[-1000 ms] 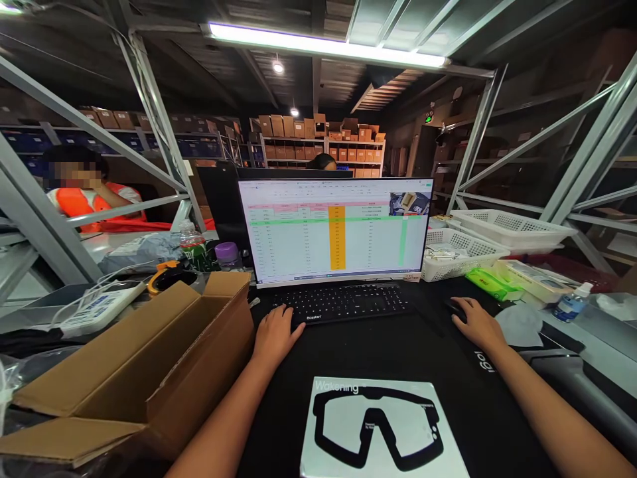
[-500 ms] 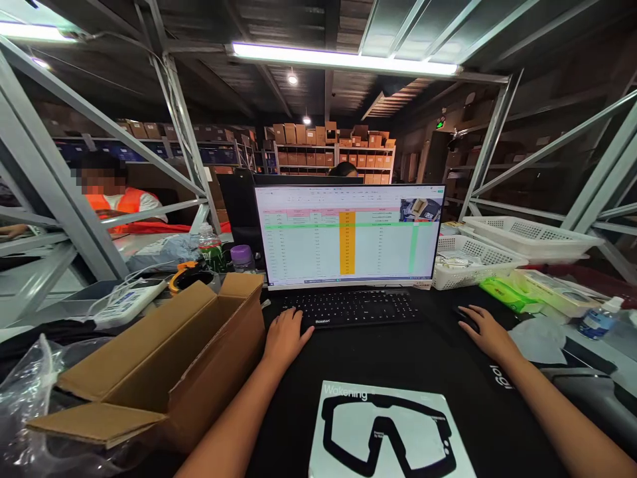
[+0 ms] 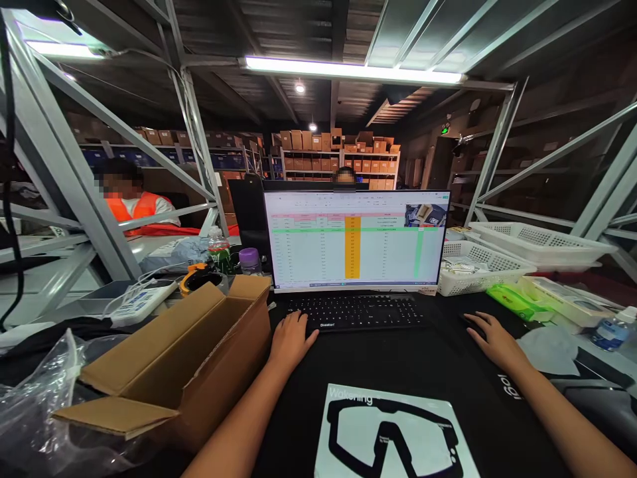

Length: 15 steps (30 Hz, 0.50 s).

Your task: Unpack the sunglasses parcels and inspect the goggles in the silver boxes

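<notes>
My left hand [image 3: 291,338] lies flat on the left end of a black keyboard [image 3: 363,311], fingers stretched over the keys. My right hand [image 3: 497,342] cups a dark mouse [image 3: 468,321] on the black desk mat [image 3: 398,362]; only the mouse's front tip shows. A monitor [image 3: 355,239] with a spreadsheet stands behind the keyboard. A white box printed with black goggles [image 3: 393,435] lies on the mat between my forearms.
An open cardboard box [image 3: 184,352] sits left of my left arm, with clear plastic bags [image 3: 34,398] beside it. White baskets [image 3: 497,255], green packs and a small bottle [image 3: 610,330] stand at the right. A person in an orange vest [image 3: 134,206] sits behind the left rack.
The view has shifted, so everything sits a little further right and lower in the picture. Both hands stay where they were on the keyboard and mouse.
</notes>
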{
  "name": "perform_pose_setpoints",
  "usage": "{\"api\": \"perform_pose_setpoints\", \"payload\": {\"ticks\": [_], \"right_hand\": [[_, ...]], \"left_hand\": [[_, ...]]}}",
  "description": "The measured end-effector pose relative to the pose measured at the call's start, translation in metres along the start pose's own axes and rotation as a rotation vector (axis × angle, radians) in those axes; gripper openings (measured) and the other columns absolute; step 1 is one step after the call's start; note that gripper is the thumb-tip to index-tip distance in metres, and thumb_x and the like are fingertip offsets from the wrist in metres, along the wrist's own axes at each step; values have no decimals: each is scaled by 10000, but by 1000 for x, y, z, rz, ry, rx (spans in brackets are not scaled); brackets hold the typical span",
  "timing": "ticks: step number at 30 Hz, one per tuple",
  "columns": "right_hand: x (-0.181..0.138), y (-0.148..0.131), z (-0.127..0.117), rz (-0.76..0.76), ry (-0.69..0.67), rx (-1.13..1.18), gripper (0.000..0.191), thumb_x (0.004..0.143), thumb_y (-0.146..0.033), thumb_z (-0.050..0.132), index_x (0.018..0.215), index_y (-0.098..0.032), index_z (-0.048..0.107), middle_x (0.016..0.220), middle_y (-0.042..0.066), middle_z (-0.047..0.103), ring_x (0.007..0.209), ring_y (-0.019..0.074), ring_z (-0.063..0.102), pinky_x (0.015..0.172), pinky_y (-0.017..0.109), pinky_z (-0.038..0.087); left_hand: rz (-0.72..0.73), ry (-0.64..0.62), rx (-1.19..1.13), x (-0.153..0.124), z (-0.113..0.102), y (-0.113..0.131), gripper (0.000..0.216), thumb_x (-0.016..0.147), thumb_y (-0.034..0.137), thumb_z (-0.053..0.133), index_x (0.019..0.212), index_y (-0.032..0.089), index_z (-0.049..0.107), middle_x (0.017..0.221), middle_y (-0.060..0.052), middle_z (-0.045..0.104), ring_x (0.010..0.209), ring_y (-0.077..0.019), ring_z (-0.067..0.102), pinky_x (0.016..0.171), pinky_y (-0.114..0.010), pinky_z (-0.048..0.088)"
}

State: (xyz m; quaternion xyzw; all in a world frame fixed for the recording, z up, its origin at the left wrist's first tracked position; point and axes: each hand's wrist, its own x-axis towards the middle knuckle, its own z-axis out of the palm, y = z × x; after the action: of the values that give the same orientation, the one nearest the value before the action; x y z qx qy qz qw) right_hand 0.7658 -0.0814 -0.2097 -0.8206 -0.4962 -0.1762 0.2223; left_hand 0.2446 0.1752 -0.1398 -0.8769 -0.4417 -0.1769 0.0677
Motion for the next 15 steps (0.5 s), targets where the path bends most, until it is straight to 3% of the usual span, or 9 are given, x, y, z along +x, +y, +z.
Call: {"api": "perform_pose_setpoints", "payload": {"ticks": [11,15], "right_hand": [[2,10,6,-1,34,27,599,904,-562,400,1314,-207,655,1327,174,595,1195,351,645,1007,496,547],[2,23,12,-82,127,122,589,834,-630,467,1240,-270,695,1117,173,678,1079,427,683,934,597,565]], "left_hand": [[7,30,-39,-2,-6,4,377,951,370,618,1234,120,627,1359,-169,608,1276,-310,569,1083,-510,447],[44,74,-60,-8,-15,15,391,942,404,644,1246,158,617,1391,-130,582,1283,-293,553,1078,-534,452]]}}
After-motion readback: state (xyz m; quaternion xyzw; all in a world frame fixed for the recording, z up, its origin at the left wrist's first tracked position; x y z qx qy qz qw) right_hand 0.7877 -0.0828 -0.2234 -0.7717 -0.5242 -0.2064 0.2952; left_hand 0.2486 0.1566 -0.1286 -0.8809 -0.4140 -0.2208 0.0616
